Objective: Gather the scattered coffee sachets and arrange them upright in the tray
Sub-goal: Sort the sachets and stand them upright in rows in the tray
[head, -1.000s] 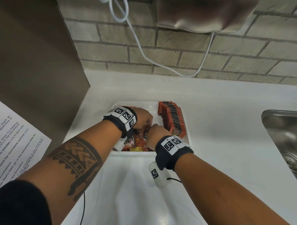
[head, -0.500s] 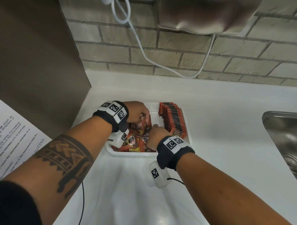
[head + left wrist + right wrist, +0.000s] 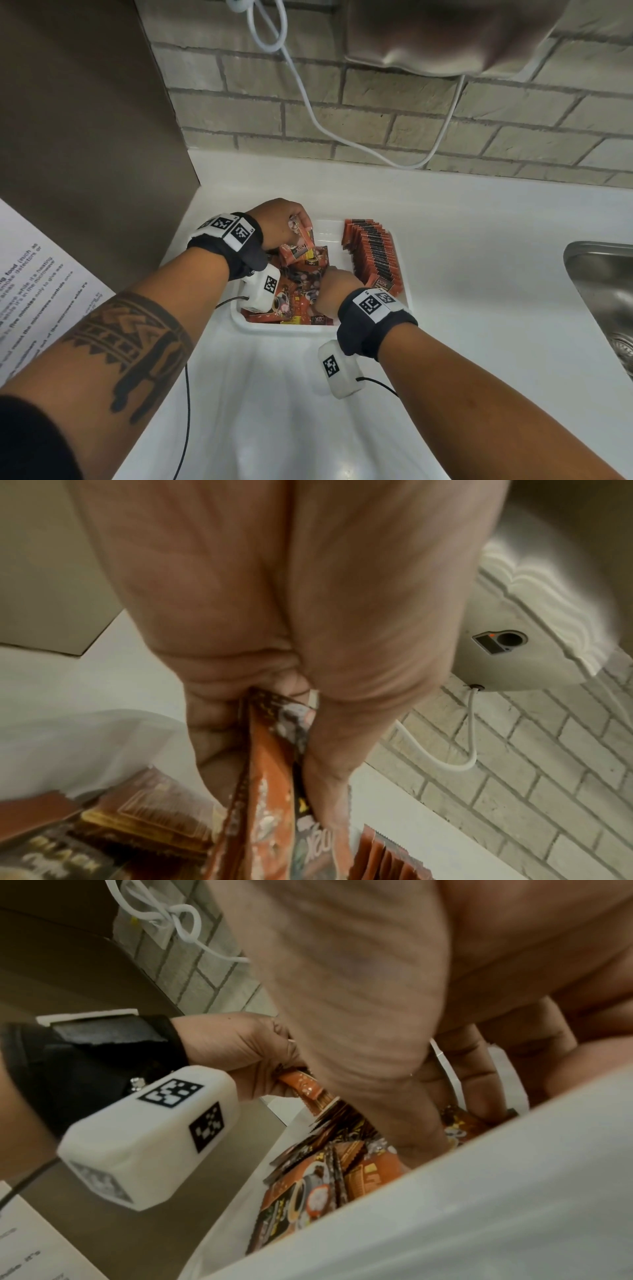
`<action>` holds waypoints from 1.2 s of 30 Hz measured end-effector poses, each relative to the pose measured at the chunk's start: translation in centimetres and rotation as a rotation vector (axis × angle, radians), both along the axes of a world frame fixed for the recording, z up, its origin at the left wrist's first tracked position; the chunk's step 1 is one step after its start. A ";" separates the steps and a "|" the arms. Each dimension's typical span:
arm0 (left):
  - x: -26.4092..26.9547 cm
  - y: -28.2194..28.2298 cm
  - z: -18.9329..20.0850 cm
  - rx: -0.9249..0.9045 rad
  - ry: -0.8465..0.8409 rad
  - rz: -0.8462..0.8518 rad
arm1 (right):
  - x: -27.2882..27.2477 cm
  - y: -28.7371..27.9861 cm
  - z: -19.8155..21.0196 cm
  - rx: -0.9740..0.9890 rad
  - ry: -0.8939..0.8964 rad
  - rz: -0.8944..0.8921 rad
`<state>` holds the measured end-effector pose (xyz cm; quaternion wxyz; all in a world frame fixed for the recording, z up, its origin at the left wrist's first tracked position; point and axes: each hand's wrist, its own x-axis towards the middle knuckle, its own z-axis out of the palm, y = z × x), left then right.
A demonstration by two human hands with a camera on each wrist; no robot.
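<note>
A white tray (image 3: pixel 284 329) sits on the white counter. Along its right side stands a row of upright orange coffee sachets (image 3: pixel 373 257), also seen in the left wrist view (image 3: pixel 387 859). Loose sachets (image 3: pixel 301 284) lie heaped in the tray's left part. My left hand (image 3: pixel 298 228) grips a small bunch of sachets (image 3: pixel 298 248) raised over the tray's far left corner, and the bunch (image 3: pixel 270 777) hangs down from its curled fingers. My right hand (image 3: pixel 325 284) is dug into the heap, with thumb and fingers (image 3: pixel 479 1085) either side of sachets (image 3: pixel 457 1127).
A steel sink (image 3: pixel 603 308) lies to the right. A printed paper sheet (image 3: pixel 41 291) and a brown panel (image 3: pixel 85 137) are on the left. A white cable (image 3: pixel 342 137) hangs on the brick wall under a metal unit (image 3: pixel 445 31).
My left hand has risen and drawn back toward the tray's far left corner, lifting a bunch of sachets out of the heap. My right hand has stayed in the heap.
</note>
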<state>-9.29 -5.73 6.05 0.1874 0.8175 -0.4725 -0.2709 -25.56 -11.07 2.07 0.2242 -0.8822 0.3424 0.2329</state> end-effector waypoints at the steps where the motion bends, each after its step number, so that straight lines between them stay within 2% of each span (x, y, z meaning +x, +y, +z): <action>1: 0.0 0.0 0.0 0.005 -0.009 0.014 | 0.0 0.0 -0.1 0.001 0.000 0.006; 11: -0.1 0.7 -1.1 0.060 -0.020 0.028 | 0.2 -0.6 -0.2 -0.012 0.012 0.056; 22: -0.3 1.0 -1.6 0.098 -0.036 0.021 | 0.2 -0.2 -0.2 0.074 -0.113 0.011; 28: -0.4 1.4 -1.8 0.113 -0.037 0.027 | -0.2 -0.4 0.4 0.126 -0.155 -0.102; 36: -0.7 1.5 -1.9 0.148 -0.043 0.037 | -0.6 -1.2 2.6 0.063 -0.228 -0.130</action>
